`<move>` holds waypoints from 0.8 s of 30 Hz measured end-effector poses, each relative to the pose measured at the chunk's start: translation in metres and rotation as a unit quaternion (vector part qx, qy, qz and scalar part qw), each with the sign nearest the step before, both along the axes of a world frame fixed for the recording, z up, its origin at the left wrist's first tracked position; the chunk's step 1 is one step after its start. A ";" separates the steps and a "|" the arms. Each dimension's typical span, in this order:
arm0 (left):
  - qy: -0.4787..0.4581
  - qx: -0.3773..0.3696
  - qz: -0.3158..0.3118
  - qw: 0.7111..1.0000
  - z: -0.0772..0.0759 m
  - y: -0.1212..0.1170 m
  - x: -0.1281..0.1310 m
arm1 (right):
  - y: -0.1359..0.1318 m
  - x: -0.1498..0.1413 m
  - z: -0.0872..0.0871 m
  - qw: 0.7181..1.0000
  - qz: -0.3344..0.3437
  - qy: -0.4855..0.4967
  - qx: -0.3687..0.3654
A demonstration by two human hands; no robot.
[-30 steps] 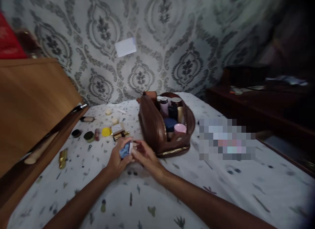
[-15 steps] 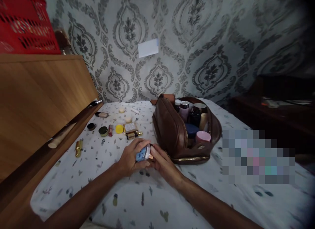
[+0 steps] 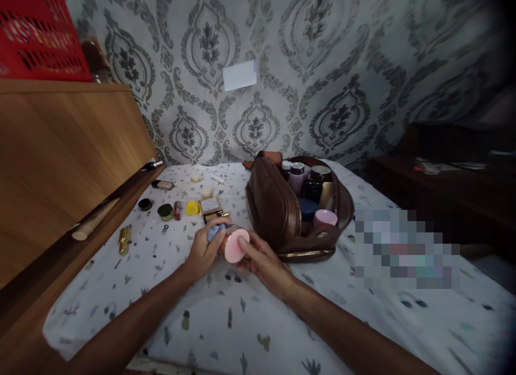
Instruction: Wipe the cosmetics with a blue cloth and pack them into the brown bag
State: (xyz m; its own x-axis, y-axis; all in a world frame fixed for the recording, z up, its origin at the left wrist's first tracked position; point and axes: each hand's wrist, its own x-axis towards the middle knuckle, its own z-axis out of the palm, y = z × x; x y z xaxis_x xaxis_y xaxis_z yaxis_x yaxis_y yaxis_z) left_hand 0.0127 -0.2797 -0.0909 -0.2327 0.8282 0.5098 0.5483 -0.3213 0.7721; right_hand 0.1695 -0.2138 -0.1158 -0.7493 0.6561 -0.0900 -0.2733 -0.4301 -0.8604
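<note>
Just in front of the brown bag, both hands meet over one round item with a flat pale pink face and a coppery rim. My right hand grips it from the right, thumb on the pink face. On the left, my left hand is closed around a bunched blue cloth, which presses against the item's side. The zipped bag stands open and holds a pink-lidded jar, a dark jar, a lilac bottle and a blue round thing.
Several cosmetics lie beyond my left hand: a yellow pot, a glittery compact, a dark green-sided jar and a gold tube. A wooden cabinet with a red basket borders the left. A blurred-out patch lies at right.
The round item has turned in my hands, so its pink face now shows towards me. My right thumb has moved onto that face. The whole view has shifted slightly.
</note>
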 end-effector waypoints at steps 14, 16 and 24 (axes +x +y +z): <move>0.198 -0.019 -0.014 0.980 0.000 0.001 -0.011 | -0.004 -0.002 -0.007 0.999 -0.038 -0.001 0.011; 0.175 -0.043 -0.008 0.984 -0.002 0.004 -0.015 | -0.002 -0.002 -0.007 1.000 -0.016 0.014 -0.011; 0.210 -0.031 0.003 0.977 -0.008 0.007 -0.018 | -0.004 0.000 -0.001 1.000 -0.005 0.003 -0.015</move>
